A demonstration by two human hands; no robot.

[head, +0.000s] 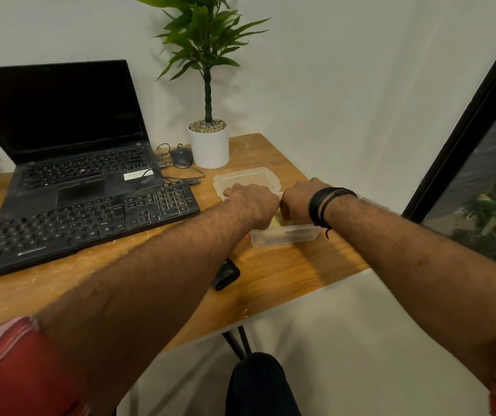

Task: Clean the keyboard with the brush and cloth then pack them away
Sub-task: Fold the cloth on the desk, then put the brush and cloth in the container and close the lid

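Note:
A clear plastic container (285, 235) stands on the right part of the wooden desk (270, 274), and both my hands are over it. A yellow cloth (277, 222) shows inside it, between my wrists. My right hand (299, 202) is closed in a fist, and a thin pale tip that looks like the brush handle (281, 192) sticks out of it. My left hand (251, 202) is curled palm down over the container's far end. What its fingers hold is hidden. The black keyboard (81, 226) lies to the left, apart from both hands.
The container's clear lid (248, 175) lies just behind my hands. An open laptop (69, 145), a mouse (180, 156) with cables and a white plant pot (210, 147) stand at the back. A small black object (225, 274) lies near the desk's front edge.

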